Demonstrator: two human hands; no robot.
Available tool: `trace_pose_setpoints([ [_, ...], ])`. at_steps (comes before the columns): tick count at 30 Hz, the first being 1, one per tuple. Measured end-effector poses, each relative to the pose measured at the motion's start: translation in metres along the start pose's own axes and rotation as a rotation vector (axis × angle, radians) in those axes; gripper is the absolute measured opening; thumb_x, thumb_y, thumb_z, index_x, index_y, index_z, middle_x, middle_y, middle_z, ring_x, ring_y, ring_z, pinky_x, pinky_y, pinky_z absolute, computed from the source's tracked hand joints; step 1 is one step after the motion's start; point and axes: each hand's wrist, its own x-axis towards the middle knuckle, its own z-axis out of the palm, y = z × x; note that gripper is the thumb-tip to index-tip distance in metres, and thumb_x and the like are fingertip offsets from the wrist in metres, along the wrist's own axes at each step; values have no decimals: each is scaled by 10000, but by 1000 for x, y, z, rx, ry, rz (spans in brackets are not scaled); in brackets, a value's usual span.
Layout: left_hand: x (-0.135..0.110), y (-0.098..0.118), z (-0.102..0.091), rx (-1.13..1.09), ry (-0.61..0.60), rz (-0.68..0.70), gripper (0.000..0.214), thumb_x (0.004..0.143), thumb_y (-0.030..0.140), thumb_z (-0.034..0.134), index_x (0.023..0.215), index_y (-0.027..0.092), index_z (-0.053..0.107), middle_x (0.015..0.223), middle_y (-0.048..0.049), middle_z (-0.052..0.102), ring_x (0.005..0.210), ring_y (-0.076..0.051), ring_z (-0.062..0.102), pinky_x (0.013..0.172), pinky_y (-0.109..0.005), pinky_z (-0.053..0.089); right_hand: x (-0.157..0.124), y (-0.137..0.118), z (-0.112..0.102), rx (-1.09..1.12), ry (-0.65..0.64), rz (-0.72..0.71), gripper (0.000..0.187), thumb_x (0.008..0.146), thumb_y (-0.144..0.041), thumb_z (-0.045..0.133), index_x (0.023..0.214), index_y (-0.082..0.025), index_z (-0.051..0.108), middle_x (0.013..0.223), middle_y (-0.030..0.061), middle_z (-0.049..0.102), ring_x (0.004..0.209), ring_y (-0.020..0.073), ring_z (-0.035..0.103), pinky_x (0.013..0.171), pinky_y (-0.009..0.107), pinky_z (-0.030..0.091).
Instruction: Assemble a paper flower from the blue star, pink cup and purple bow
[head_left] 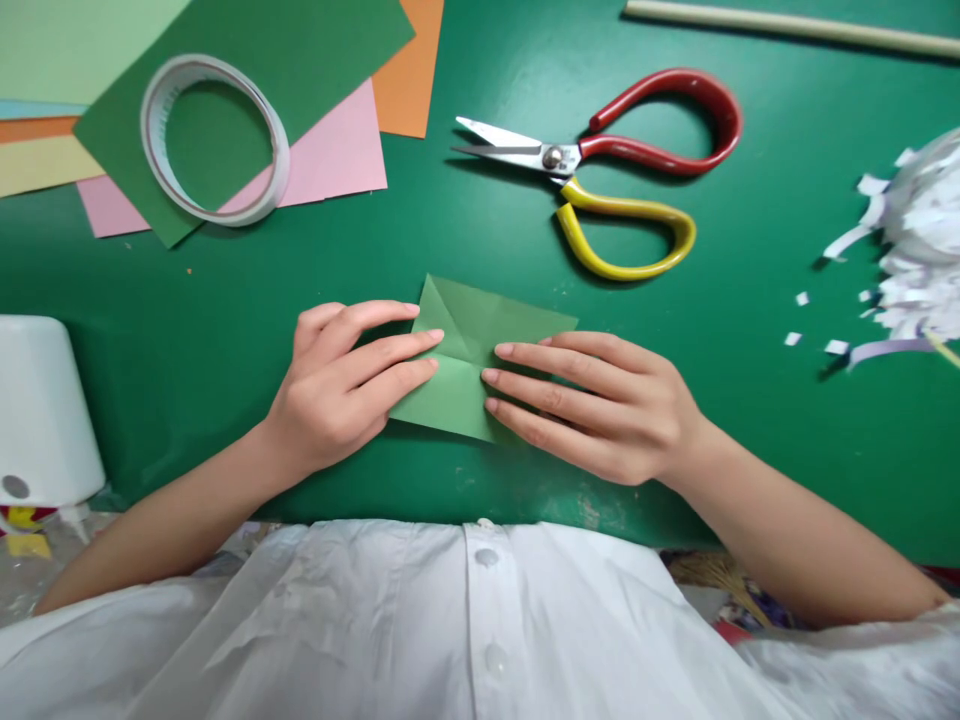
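Observation:
A small green sheet of paper (pixel 450 392) with crossing creases lies on the green tabletop in front of me. My left hand (pixel 349 375) rests on its left side, fingers stretched out and slightly apart, the tips on the paper. Across from it, my right hand (pixel 600 400) lies over the right part of the sheet with long, extended fingers, fingertips close to the middle creases. That hand hides the sheet's lower right area. Neither hand is closed around anything.
Scissors (pixel 553 158) with one red and one yellow handle lie partly open beyond the paper. A tape roll (pixel 281 165) sits on coloured paper sheets (pixel 330 70). White paper scraps (pixel 911 290) are at right, a pale stick (pixel 787 25) at the back, a white object (pixel 45 410) at left.

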Motion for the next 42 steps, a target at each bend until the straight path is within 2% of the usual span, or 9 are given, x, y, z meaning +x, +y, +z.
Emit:
trace_pose_setpoints([
  [5,-4,-7,-1,-46,-84,30,266,925,73,512,1075,196,694,1186,-30,766,1178,-257,685,891,-421,462,-2,8,-3,56,-74,-21,191,917,-120,655,1101,-109,707,1212,72,737,1143,284,711,840,412,651],
  [8,-3,-8,-3,-111,-65,49,259,869,79,578,1086,150,699,1188,-87,760,1173,-297,691,882,-444,491,-5,10,-4,61,-91,-35,216,929,-110,632,1135,-108,697,1232,57,729,1165,280,700,843,416,648],
  [13,1,-7,-2,-74,-155,101,256,868,162,677,1124,149,689,1222,-96,748,1200,-293,688,914,-426,545,-7,12,-5,87,-28,-24,183,939,-135,630,1083,-223,702,1130,14,776,1112,207,726,782,332,612],
  [18,1,-5,-1,-110,-175,194,240,872,135,695,1111,144,681,1238,-83,743,1228,-265,678,950,-379,573,-1,3,-1,208,90,181,8,924,-171,662,931,-172,667,776,31,767,755,157,734,631,278,547],
  [22,1,-3,0,-130,-158,220,156,887,127,676,1042,144,675,1209,-82,754,1242,-256,670,1004,-368,579,8,-8,6,111,90,475,124,908,-205,690,799,-174,640,608,-11,661,534,102,587,541,246,466],
  [26,-1,-1,1,-190,-156,96,188,915,96,594,1088,139,653,1202,-109,745,1245,-251,667,1016,-369,589,15,-13,12,17,82,620,169,909,-227,678,750,-192,633,618,-24,672,512,93,568,500,239,416],
  [29,-4,1,0,-208,-142,42,221,868,30,577,1057,125,641,1187,-138,739,1250,-280,660,1014,-402,594,19,-13,15,7,83,700,195,921,-243,649,731,-205,630,585,-33,651,510,95,575,498,233,415],
  [34,-6,6,-2,-232,-134,-77,277,860,30,506,1088,146,613,1128,-113,752,1244,-265,664,987,-409,604,25,-13,18,-33,138,788,197,915,-247,630,722,-210,640,601,-15,675,520,110,598,503,242,417],
  [42,-3,9,-2,-59,-173,75,286,891,244,632,1154,138,667,1111,-166,719,1179,-333,683,897,-440,604,27,-14,22,-81,147,835,70,860,-250,684,832,-187,674,595,-24,664,514,108,598,479,239,387],
])
